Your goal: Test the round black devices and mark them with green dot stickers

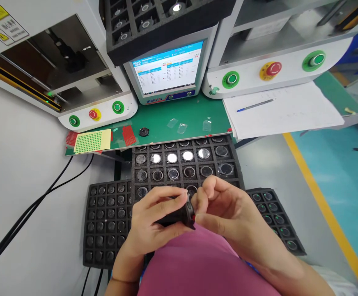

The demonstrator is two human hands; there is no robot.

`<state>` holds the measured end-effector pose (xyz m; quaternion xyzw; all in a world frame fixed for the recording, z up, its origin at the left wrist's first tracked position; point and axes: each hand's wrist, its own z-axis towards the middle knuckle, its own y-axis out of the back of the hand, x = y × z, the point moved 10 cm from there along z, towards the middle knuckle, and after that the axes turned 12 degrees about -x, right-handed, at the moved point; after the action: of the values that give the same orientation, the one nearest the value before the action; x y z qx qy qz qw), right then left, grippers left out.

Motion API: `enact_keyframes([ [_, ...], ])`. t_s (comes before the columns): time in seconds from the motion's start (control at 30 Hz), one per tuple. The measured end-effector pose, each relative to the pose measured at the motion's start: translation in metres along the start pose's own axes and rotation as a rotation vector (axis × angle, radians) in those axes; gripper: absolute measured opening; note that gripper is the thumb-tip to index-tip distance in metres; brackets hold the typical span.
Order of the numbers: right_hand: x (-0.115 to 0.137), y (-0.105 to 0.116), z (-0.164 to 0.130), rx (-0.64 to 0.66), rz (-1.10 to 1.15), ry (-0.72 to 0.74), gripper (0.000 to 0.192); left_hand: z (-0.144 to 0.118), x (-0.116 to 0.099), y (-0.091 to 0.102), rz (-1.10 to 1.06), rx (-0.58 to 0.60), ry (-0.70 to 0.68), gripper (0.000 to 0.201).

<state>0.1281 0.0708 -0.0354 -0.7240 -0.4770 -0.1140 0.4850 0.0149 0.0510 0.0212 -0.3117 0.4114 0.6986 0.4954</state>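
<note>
A small black cylindrical part (179, 214) sits low in the middle of the view, held close to the body over the near edge of the top foam tray (187, 164). The left hand (154, 222) wraps it from the left, thumb and fingers closed around its barrel. The right hand (225, 209) meets it from the right, its fingertips pinched narrow on the part's end face, where a thin rim with a touch of red shows; whether it is peeling a film, fitting a lens or only turning the part cannot be told, since the fingers cover the spot.

The step in hand looks like fine work on the part's end, done before it goes anywhere. The next move would call for a steady left grip while the right fingertips finish with light, careful pressure.

The tray's pockets hold round discs, some bright, some dark. More foam trays (108, 222) lie beneath, left and right. Farther off, the green desk (194, 113) carries a loose black part (143, 131), a sticker sheet (92, 141) and a monitor (168, 72); papers with a pen (255, 105) lie to the right.
</note>
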Motion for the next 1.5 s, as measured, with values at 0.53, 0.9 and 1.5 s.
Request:
enact_keyframes([
  [0.53,-0.023,-0.006,0.01,0.038,0.068,-0.125,0.05,-0.003,0.002,0.001,-0.138,-0.014,0.028,0.057],
  [0.9,0.022,0.031,0.012,-0.153,-0.039,0.355,0.025,-0.003,0.039,-0.045,-0.932,-0.029,0.751,0.034],
  [1.5,-0.001,-0.007,0.001,0.017,-0.014,0.35,0.016,0.0,0.017,-0.039,-0.15,-0.029,0.319,0.016],
])
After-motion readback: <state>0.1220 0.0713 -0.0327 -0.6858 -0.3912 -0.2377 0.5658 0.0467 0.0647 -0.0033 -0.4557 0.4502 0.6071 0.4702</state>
